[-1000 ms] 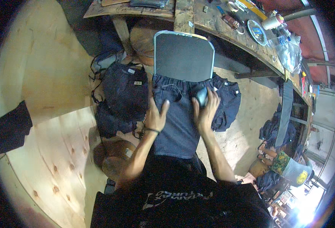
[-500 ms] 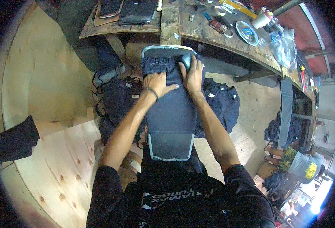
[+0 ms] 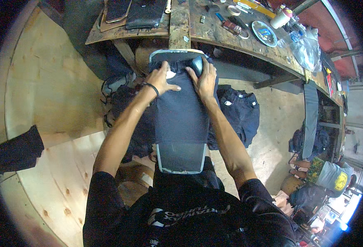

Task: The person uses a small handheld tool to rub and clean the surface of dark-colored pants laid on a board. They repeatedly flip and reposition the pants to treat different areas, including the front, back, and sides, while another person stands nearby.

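Observation:
A dark navy garment (image 3: 182, 119) with a gathered waistband is pulled over a long, pale-edged board (image 3: 181, 158) in front of me. My left hand (image 3: 160, 80) lies on its upper left part, thumb and fingers apart, beside a small white patch (image 3: 171, 75). On the upper right, my right hand (image 3: 205, 80) is wrapped round a smooth, rounded, dark glossy object (image 3: 196, 66) resting at the waistband. What kind of object it is, I cannot make out.
Similar dark shorts (image 3: 239, 111) lie beyond the board's right side, and more dark clothing (image 3: 126, 103) lies left. The wooden table (image 3: 214, 35) ahead bears a plate (image 3: 265, 33), a thread cone (image 3: 281, 19) and plastic bags (image 3: 307, 53). Another person (image 3: 333, 177) is at the far right.
My left hand has shifted up and left, its fingers spreading from a curled pose, and the white patch now shows beside it. My right hand stays on the rounded object.

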`<state>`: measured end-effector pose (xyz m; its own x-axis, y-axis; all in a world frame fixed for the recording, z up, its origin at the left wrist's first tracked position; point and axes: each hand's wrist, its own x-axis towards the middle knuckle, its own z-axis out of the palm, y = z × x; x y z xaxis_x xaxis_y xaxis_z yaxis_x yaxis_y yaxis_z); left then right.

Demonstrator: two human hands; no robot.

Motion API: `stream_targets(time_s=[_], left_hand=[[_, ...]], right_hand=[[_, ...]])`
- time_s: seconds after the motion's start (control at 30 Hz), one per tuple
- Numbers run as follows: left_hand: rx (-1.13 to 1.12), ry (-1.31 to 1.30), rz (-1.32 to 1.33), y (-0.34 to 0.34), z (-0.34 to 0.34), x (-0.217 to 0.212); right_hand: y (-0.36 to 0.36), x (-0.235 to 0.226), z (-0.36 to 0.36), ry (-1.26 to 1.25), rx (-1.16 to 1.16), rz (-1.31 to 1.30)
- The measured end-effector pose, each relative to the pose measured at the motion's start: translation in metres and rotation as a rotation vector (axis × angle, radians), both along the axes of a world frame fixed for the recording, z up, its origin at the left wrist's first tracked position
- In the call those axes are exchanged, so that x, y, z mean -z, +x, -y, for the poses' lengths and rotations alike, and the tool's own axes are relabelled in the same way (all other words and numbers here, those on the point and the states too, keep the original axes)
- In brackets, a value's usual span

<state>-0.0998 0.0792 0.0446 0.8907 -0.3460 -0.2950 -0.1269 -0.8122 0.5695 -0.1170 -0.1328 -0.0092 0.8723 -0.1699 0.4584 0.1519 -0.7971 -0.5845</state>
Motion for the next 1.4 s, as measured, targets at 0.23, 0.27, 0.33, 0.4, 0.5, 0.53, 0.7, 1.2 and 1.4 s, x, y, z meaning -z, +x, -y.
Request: stream_targets(time_s=[0.23,0.27,0.33,0.4,0.5,0.53,0.7,1.2,1.4], left_hand=[[-0.174,-0.083,0.333,-0.036,0.018,0.021],[-0.231,-0.106,0.288,-0.036,0.018,0.024],[-0.171,-0.134,0.404,-0.032,0.016,0.027],[-0.054,-0.139,0.297,-0.023,0.014,0.028],[0.186,-0.012,0.538,-0.009,0.015,0.029],[0.269,0.035,0.596,-0.005,0.016,0.031],[-0.039,0.137,0.56,0.013,0.026,0.045],[-0.206,0.174,0.431,0.019,0.037,0.042],[-0.213,0.207,0.423,0.016,0.038,0.043]], right_hand=[[-0.078,-0.028,0.006,0.122,0.068,0.035],[-0.107,-0.032,0.002,0.208,0.004,-0.116],[-0.167,-0.037,-0.012,0.042,-0.291,-0.271],[-0.192,-0.034,-0.019,-0.093,-0.645,-0.439],[-0.186,-0.026,-0.027,-0.119,-0.796,-0.311],[-0.171,-0.026,-0.025,-0.14,-0.801,-0.378],[-0.098,-0.039,-0.031,-0.094,-0.722,-0.287],[-0.151,-0.064,-0.021,-0.128,-0.813,-0.499],[-0.137,-0.06,-0.012,-0.191,-0.567,-0.415]])
